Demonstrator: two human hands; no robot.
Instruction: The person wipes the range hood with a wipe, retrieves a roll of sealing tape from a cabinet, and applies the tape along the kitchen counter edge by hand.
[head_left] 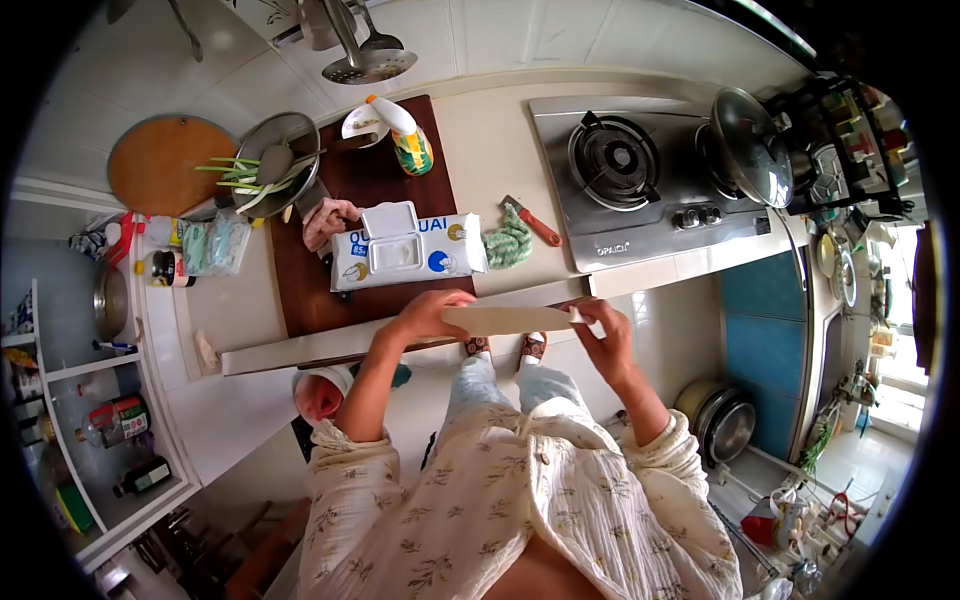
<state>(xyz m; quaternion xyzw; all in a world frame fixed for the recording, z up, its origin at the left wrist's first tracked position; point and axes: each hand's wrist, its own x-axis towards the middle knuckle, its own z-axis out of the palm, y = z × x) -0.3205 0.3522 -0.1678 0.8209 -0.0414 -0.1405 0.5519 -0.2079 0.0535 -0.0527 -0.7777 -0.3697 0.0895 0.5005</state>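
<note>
Between my two hands, in front of the counter edge, stretches a pale, flat strip (510,320). My left hand (432,316) is closed on its left end, and my right hand (603,335) pinches the other end, where a small white edge sticks out. Just beyond my left hand lies a white and blue wipes pack (405,250) with its lid raised, on a dark brown board (300,285). A crumpled pinkish cloth (328,222) touches the pack's left side, and a green fuzzy cloth (508,243) lies at its right end.
An orange-handled tool (540,226) lies left of the gas stove (640,240). A spray bottle (411,150) stands at the board's back. Green onions lie over a metal pan (293,135) at the left. Pots (728,425) sit low on the right.
</note>
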